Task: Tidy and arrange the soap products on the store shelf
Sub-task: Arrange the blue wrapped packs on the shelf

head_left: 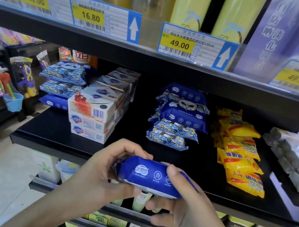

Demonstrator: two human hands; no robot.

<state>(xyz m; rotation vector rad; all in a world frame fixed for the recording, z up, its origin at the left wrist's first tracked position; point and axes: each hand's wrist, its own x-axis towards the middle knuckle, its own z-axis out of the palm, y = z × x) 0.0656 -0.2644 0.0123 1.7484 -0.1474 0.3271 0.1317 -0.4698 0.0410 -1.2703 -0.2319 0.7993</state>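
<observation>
Blue soap pack [150, 176] held in front of the black shelf [56, 137] edge, level with its lip, not yet set down. Left hand [106, 173] grips its left end, fingers [134, 149] curled over the top, thumb under. Right hand [179, 200] clamps the right end, thumb [173, 172] across the top face. White logo and three round icons on the wrapper; text too small to read.

On the shelf, left to right: three blue panda-print packs [62, 85] stacked; white Safeguard boxes [92, 118], three high at the front, rows behind uncounted; second blue stack [181, 117] of about five, leaning; yellow soap packs [241, 151], roughly five overlapping, Chinese lettering; grey wrapped bars [292, 160] far right.

Open gap between boxes and second blue stack.

Price tags [179, 43] on the upper rail: 49.00, 16.80, 49.00, 49.90. Hanging toys [21, 78] at left
</observation>
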